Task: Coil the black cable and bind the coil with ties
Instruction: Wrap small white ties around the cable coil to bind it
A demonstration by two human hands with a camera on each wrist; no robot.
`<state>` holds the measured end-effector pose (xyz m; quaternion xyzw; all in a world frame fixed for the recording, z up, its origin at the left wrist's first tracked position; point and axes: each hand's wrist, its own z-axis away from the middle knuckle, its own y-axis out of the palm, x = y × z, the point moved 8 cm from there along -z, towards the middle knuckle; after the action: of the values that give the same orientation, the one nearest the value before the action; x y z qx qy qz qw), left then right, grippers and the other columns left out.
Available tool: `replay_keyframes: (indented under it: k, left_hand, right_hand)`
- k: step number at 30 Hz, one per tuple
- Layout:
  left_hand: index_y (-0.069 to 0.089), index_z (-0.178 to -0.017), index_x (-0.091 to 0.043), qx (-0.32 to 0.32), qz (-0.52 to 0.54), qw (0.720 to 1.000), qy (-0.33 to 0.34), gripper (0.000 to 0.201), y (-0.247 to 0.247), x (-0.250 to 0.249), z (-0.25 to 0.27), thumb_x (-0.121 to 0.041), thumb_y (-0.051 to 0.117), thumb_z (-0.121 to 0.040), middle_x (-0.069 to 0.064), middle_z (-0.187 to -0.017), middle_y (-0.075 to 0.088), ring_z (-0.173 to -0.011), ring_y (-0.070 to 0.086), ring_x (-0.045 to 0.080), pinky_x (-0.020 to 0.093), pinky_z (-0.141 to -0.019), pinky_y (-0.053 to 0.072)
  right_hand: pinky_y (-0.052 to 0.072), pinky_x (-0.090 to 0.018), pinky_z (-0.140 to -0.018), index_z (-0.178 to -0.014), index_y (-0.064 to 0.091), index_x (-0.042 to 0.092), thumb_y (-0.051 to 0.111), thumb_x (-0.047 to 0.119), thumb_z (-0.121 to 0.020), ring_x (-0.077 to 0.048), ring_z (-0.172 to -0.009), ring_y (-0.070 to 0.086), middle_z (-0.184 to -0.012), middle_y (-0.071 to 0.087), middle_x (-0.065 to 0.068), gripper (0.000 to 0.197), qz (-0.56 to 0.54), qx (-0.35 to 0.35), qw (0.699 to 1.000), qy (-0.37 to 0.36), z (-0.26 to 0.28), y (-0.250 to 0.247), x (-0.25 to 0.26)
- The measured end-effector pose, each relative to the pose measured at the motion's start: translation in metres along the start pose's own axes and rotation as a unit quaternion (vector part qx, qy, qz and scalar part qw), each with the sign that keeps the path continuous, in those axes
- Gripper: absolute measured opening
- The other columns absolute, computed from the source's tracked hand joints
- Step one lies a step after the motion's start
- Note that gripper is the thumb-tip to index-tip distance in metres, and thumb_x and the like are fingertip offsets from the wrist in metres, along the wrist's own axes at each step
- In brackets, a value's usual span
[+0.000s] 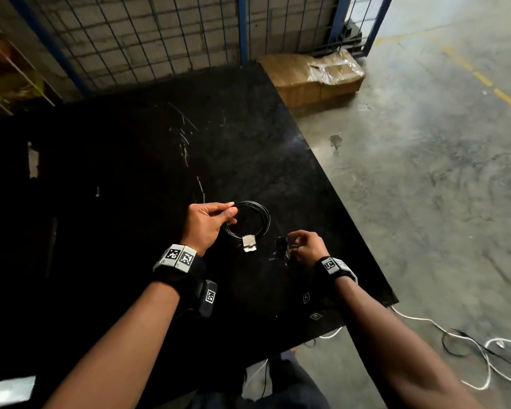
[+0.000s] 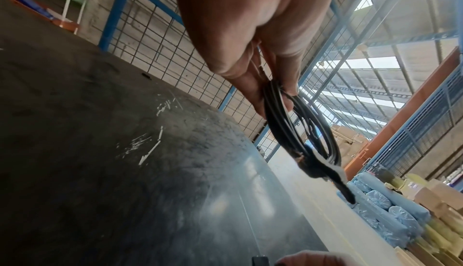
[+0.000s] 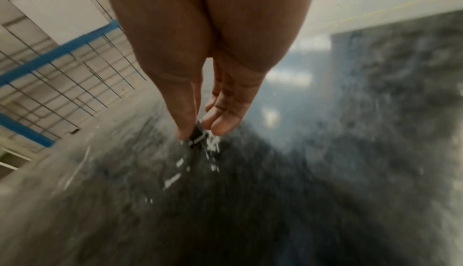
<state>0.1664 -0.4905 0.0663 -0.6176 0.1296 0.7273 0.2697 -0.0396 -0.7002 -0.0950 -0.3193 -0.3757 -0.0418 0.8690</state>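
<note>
Head view | L hand – grips black cable coil | R hand – pinches small tie

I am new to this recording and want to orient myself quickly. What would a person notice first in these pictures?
First, the left hand pinching a black cable coil above the black table, near its front edge; a pale tag hangs at the coil's near side. Just to its right, the right hand pinches a small black item, too blurred to identify. Beyond the table's far right corner sits a taped cardboard box.
</note>
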Motion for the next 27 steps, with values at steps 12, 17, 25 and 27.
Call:
replay_keyframes:
  k: [12,17,25,27]
  left_hand:
    - [0.077,-0.098,-0.001,0.002,0.009,1.000,-0.011,0.017,0.004,0.013,0.002,0.003,0.078,-0.082,0.001,-0.078,0.077,-0.061,0.074,0.011,0.019,-0.065,0.060]
    - [0.076,-0.101,0.003,0.030,-0.012,0.999,0.013,0.019,0.010,0.002,0.003,0.002,0.078,-0.083,0.007,-0.080,0.076,-0.062,0.074,0.009,0.019,-0.066,0.059]
    - [0.077,-0.103,0.000,0.126,-0.019,0.991,0.048,0.020,0.037,-0.024,0.010,-0.002,0.078,-0.083,0.018,-0.083,0.078,-0.073,0.076,0.021,0.030,-0.079,0.063]
    - [0.077,-0.104,0.003,0.144,-0.022,0.987,0.065,0.021,0.043,-0.035,0.013,0.000,0.078,-0.083,0.014,-0.078,0.077,-0.069,0.075,0.015,0.024,-0.075,0.061]
  right_hand:
    - [0.064,-0.050,-0.066,-0.072,0.074,0.026,0.067,0.007,-0.089,-0.022,-0.060,0.069,-0.074,0.074,-0.003,0.027,-0.081,-0.036,0.996,0.029,-0.016,0.034,-0.021]
    - [0.059,-0.042,-0.067,-0.080,0.069,0.013,0.070,0.004,-0.090,-0.019,-0.059,0.067,-0.070,0.071,-0.007,0.014,-0.156,-0.023,0.987,-0.029,0.002,-0.003,0.033]
    - [0.059,-0.043,-0.075,-0.077,0.071,0.011,0.086,0.004,-0.076,-0.021,-0.075,0.068,-0.082,0.074,-0.021,0.017,-0.128,-0.010,0.973,-0.194,0.035,-0.071,0.130]
    - [0.060,-0.048,-0.085,-0.084,0.073,0.009,0.085,-0.002,-0.074,-0.024,-0.083,0.071,-0.093,0.076,-0.024,0.019,-0.121,0.002,0.966,-0.228,0.043,-0.082,0.150]
